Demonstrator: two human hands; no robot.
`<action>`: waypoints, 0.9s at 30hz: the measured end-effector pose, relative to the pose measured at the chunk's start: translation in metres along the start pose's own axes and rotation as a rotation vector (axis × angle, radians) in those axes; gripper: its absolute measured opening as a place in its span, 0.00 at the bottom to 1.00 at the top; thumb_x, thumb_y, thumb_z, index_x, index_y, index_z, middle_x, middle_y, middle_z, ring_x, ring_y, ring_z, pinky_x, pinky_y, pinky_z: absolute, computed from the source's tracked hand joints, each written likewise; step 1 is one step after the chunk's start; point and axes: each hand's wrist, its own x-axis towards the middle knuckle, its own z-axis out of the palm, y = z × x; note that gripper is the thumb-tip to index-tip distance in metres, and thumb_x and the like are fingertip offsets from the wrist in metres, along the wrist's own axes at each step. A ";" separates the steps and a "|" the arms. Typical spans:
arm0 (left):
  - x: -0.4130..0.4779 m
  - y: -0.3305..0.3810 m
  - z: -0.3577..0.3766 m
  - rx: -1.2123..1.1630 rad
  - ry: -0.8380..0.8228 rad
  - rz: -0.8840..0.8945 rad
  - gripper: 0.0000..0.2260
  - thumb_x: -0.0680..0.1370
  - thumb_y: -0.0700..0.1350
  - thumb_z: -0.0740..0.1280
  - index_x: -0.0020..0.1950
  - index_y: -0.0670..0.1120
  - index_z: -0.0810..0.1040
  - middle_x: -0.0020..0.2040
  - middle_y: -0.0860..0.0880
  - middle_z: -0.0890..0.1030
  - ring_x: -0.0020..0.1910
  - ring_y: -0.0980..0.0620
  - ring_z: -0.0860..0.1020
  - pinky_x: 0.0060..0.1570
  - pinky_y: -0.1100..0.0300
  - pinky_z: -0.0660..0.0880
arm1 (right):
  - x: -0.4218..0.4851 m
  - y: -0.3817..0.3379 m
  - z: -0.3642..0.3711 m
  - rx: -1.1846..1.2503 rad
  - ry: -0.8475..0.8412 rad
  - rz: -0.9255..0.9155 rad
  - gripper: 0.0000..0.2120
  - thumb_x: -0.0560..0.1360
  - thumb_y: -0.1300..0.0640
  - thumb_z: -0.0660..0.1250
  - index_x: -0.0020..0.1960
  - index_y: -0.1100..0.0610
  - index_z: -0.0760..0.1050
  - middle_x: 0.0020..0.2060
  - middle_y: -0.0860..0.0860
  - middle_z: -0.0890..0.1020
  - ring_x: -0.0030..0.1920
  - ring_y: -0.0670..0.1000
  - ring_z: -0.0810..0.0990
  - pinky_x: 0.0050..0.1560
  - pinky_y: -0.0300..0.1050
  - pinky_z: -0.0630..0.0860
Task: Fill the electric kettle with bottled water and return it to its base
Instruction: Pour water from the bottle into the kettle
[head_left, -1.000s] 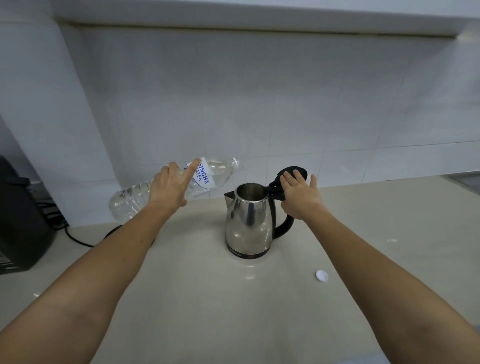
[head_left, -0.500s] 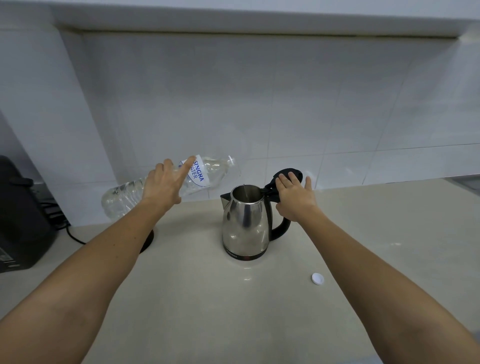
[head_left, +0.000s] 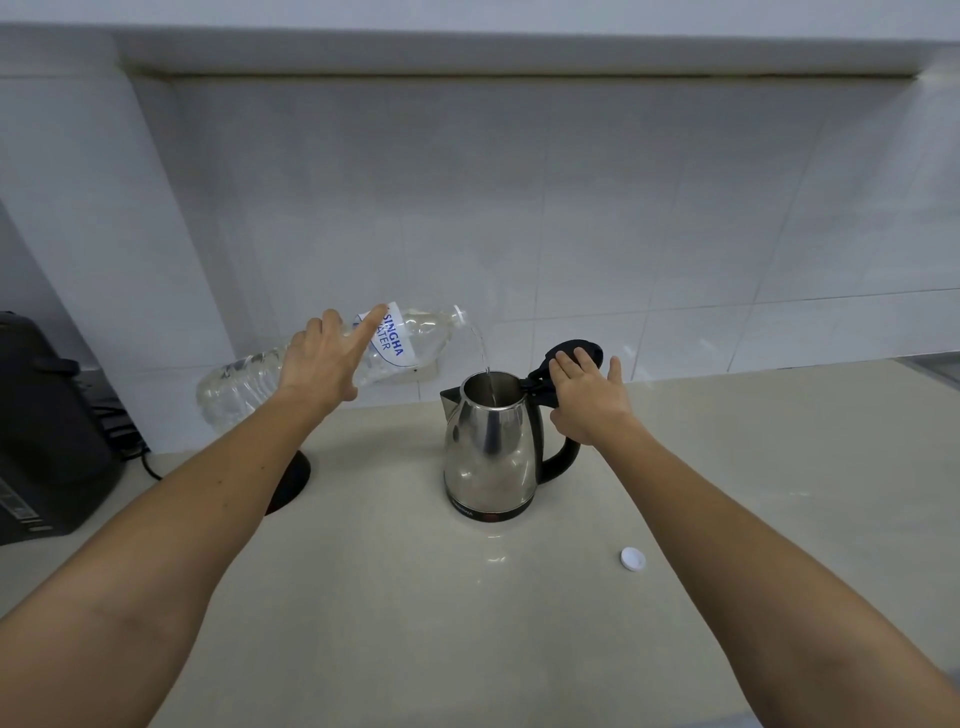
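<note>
Left hand (head_left: 322, 364) clasped with forefinger extended, right hand (head_left: 587, 397) flat, fingers (head_left: 566, 366) stretched forward.

water stream (head_left: 482, 349) pouring again (paused earlier), into kettle (head_left: 491, 447)

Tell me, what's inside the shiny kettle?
A thin stream of water from the tipped bottle in the left hand falls into the open kettle. Only its shiny inner wall shows. How much water has collected is hidden. The right hand rests on the raised lid.
</note>
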 end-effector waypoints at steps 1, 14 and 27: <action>0.000 0.000 -0.001 0.003 0.001 0.001 0.49 0.65 0.41 0.77 0.77 0.55 0.50 0.53 0.40 0.70 0.42 0.46 0.67 0.43 0.54 0.72 | 0.000 0.000 0.000 0.003 0.000 -0.002 0.32 0.79 0.55 0.55 0.79 0.57 0.45 0.79 0.50 0.48 0.78 0.53 0.42 0.74 0.64 0.44; -0.001 -0.002 -0.010 0.020 0.002 0.001 0.49 0.65 0.42 0.78 0.76 0.55 0.50 0.53 0.40 0.70 0.45 0.44 0.73 0.42 0.53 0.73 | 0.000 0.001 0.001 0.004 -0.002 -0.014 0.32 0.80 0.54 0.56 0.79 0.57 0.45 0.79 0.50 0.48 0.78 0.53 0.43 0.74 0.64 0.45; 0.001 -0.005 -0.015 0.043 0.012 -0.001 0.49 0.64 0.43 0.79 0.76 0.54 0.52 0.53 0.40 0.71 0.45 0.43 0.73 0.42 0.53 0.71 | 0.002 0.002 0.000 0.006 0.014 -0.035 0.32 0.80 0.52 0.57 0.78 0.57 0.46 0.79 0.51 0.49 0.78 0.54 0.43 0.74 0.65 0.46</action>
